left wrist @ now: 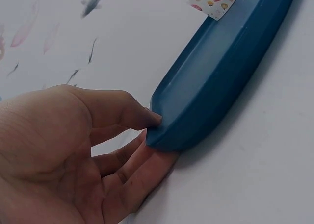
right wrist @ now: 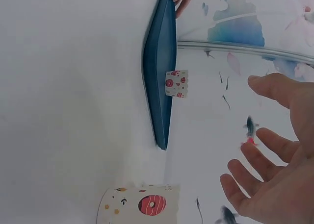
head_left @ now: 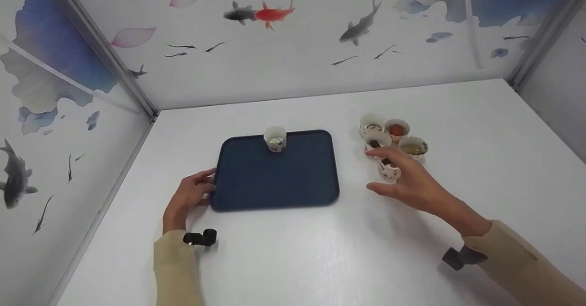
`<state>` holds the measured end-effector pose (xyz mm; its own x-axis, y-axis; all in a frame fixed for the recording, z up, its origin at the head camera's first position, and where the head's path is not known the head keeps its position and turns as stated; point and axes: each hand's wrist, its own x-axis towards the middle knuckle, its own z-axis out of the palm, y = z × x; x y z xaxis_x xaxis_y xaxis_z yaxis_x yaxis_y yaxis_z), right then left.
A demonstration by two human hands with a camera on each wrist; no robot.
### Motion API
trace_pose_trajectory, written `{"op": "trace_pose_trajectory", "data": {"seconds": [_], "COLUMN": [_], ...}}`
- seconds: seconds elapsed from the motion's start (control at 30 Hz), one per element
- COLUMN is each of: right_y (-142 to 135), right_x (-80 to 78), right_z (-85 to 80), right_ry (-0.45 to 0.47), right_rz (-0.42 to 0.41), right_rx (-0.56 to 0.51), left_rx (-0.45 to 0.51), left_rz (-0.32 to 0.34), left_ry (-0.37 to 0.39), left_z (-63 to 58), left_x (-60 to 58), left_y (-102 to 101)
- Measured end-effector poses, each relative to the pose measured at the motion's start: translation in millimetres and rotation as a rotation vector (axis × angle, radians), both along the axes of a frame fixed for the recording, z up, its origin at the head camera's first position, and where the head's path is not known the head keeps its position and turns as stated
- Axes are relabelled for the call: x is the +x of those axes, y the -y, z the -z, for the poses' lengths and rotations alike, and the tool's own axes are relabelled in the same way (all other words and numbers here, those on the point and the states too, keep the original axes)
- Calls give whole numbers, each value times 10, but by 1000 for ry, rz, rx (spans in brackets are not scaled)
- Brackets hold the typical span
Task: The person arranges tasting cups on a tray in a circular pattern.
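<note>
My left hand (head_left: 187, 198) pinches the left edge of a dark blue tray (head_left: 274, 182). In the left wrist view its thumb lies on the rim and the fingers reach beneath. A patterned paper baking cup (head_left: 275, 139) with pale contents stands at the tray's far edge. My right hand (head_left: 414, 182) is spread, thumb apart from the fingers, over the near side of a cluster of similar cups. Its fingers overlap the nearest cup (head_left: 389, 171), which has dark contents, in the head view. The right wrist view shows nothing in that palm, with a donut-print cup (right wrist: 142, 204) below.
The cluster also has a cup (head_left: 396, 130) with something red, one (head_left: 413, 149) with yellowish-green contents, another dark-filled cup (head_left: 376, 144) and a cup (head_left: 371, 125) at the back left. All stand on a white table (head_left: 293, 260) enclosed by fish-printed wall panels (head_left: 311, 45).
</note>
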<state>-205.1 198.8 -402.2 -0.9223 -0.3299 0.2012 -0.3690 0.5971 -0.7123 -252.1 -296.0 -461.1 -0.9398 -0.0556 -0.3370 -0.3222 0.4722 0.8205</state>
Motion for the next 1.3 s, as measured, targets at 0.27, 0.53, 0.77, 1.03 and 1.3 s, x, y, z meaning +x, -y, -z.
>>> {"op": "trace_pose_trajectory", "data": {"seconds": [0.27,0.53,0.77,1.03,1.3], "right_y": [-247,-495,-610,-638,-632], "right_x": [101,147,101,62,16], "right_z": [62,133,235,329,335], "right_ry": [-28,46,256,397,458], "right_rz": [79,170,209,156,157], "right_rx": [21,41,55,84,89], "left_rx": [5,-19,-37,-4,-13], "left_rz": [-2,2,2,-1,3], "left_ry": [5,-1,3,-2,-23], "left_z": [3,19,9,-12,2], "left_x": [4,-1,10,24,20], "left_y": [-8,-27,-27,-42,-33]}}
